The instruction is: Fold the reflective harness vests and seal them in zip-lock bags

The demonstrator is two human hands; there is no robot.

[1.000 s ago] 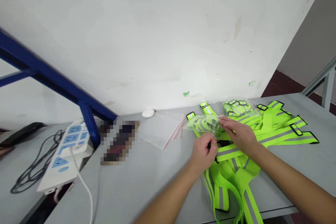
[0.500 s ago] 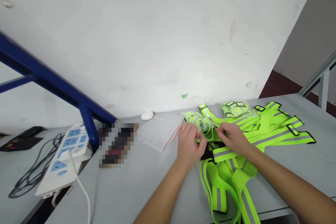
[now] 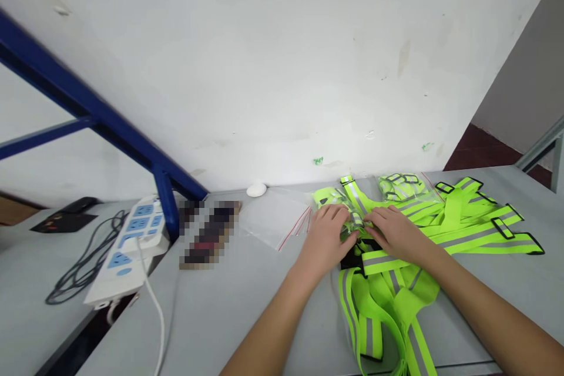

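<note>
My left hand is closed on the left side of a clear plastic bag with a folded neon-green reflective strap inside. The fingers of my right hand pinch the bag's right end, close to my left thumb. Part of the bag is hidden behind both hands. Loose reflective straps with grey stripes and black buckles lie below and to the right of my hands. Farther back, another bagged strap rests on the table by the wall.
Flat clear zip bags with red seal lines lie left of my hands. Near them are a white oval object and a blurred-out item. A power strip with cables and a blue metal frame stand at the left.
My fingers have shifted on the bag, the left ones now stretched further over its top. The bag sits lower and flatter between my hands. The whole view has turned slightly left.
</note>
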